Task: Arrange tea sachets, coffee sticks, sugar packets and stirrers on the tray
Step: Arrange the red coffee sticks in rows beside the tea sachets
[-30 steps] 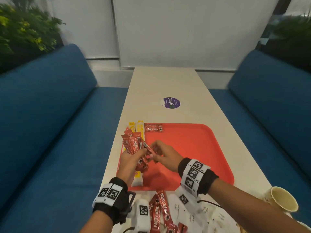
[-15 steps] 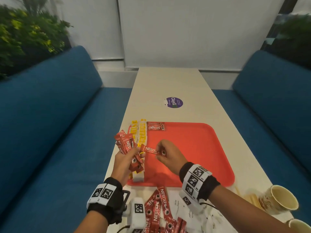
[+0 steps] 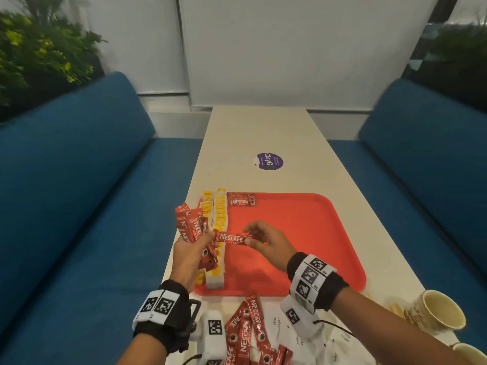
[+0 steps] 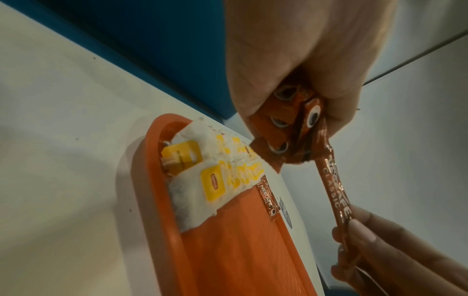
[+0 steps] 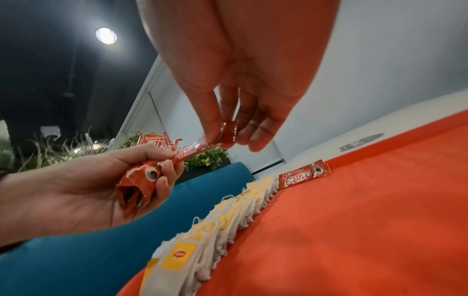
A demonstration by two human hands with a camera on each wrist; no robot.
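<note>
Long white table [image 3: 263, 133] between two blue sofas [image 3: 68, 180], plants behind; red tray [image 3: 303, 233] sits in front of me. Down its left edge there's a row of tea sachets [image 3: 220, 214], white with yellow tags; one coffee stick [image 3: 241, 199] lies flat at the far end, just beside them. My left hand [image 3: 188, 255] is curled round a bunch of sticks [image 3: 191, 227], held above the tray's left side; my right hand [image 3: 266, 243] pinches the end of a single stick [image 3: 233, 237] between thumb and fingertips, its other end at my left thumb. More sticks [image 3: 247, 327] lie loose on the table near me, white sugar packets [image 3: 340, 341] next to them; paper cups [image 3: 437, 312] far right.
</note>
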